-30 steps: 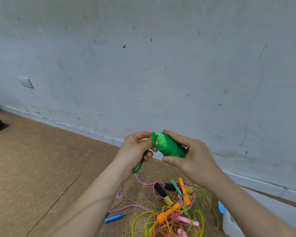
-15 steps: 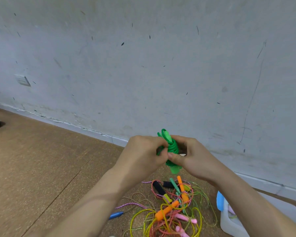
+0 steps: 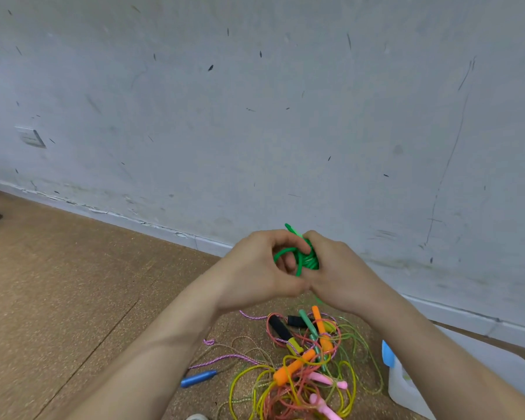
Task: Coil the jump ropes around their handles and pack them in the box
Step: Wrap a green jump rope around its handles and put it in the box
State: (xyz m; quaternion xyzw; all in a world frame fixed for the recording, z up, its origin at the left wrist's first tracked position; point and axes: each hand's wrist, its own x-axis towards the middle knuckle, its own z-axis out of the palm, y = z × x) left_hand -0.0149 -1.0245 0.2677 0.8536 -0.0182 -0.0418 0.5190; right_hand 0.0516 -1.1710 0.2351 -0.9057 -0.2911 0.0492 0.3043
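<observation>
A green jump rope [image 3: 306,258] is wound into a tight bundle around its handles and held up in front of the wall. My right hand [image 3: 340,271] grips the bundle from the right. My left hand [image 3: 258,268] pinches a loose green loop at the bundle's left side, fingers curled around it. Most of the handles are hidden by my fingers. On the floor below lies a tangled pile of jump ropes [image 3: 303,365] with orange, pink, black, teal and yellow parts. A translucent white box [image 3: 406,389] stands at the lower right, partly behind my right forearm.
A blue handle [image 3: 198,378] on a purple-white cord lies left of the pile. The grey wall [image 3: 255,116] with a white baseboard runs close behind. Brown cork-like floor [image 3: 58,283] stretches to the left, with a dark object at the far left edge.
My hands have drawn together around the green bundle. The left hand went from pulling the rope end at the side to working a loop at the bundle. The view shifted slightly.
</observation>
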